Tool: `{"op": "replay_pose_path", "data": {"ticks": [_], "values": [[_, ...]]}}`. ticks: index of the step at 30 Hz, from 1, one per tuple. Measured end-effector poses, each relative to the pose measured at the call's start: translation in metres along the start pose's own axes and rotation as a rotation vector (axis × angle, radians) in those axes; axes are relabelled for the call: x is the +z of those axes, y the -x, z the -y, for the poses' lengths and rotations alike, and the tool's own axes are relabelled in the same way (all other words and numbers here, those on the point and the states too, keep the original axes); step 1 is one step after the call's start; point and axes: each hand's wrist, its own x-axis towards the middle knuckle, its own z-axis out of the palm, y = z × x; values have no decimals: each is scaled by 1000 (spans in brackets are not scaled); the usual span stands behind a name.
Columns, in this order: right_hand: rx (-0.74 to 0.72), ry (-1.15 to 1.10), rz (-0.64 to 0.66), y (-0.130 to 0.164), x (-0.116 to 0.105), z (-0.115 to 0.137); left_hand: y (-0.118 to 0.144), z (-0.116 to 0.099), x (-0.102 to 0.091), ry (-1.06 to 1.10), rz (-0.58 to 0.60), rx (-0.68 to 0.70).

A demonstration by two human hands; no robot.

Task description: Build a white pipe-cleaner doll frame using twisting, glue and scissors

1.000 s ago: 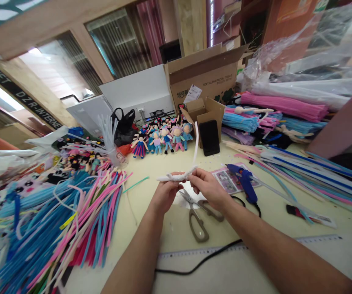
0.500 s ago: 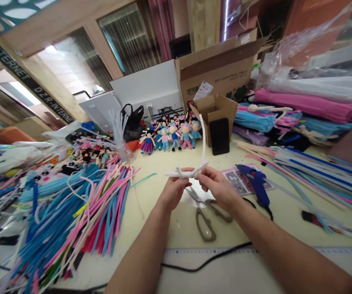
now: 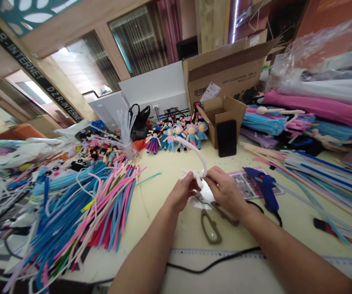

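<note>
Head view: left hand (image 3: 182, 192) and right hand (image 3: 224, 188) both pinch a white pipe cleaner (image 3: 198, 159), fingers closed on its twisted lower end. It's held just above the table (image 3: 169, 212), over the scissors (image 3: 214, 218), free end arcing up-left.

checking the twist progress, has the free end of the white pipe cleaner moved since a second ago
Yes. The white pipe cleaner stood straight up beside the black phone; its free end now curls over left toward the dolls, held by both hands.

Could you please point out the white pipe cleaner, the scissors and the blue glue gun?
white pipe cleaner (image 3: 200, 155), head view, on its raised curved stretch.
scissors (image 3: 210, 228), head view, on a handle loop.
blue glue gun (image 3: 266, 188), head view, on its body.
</note>
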Motion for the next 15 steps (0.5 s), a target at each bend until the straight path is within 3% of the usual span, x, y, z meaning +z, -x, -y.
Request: {"op": "replay_pose_path", "data": {"ticks": [3,10,15], "values": [[17,17,11,2,5,-3,-2,3,2,71,-45,-16],[101,11,-13,3,11,-7,-7,8,-1,160,-11,118],[311,-209,35,-1,10,-6,-3,2,-1,104,-29,191]]}}
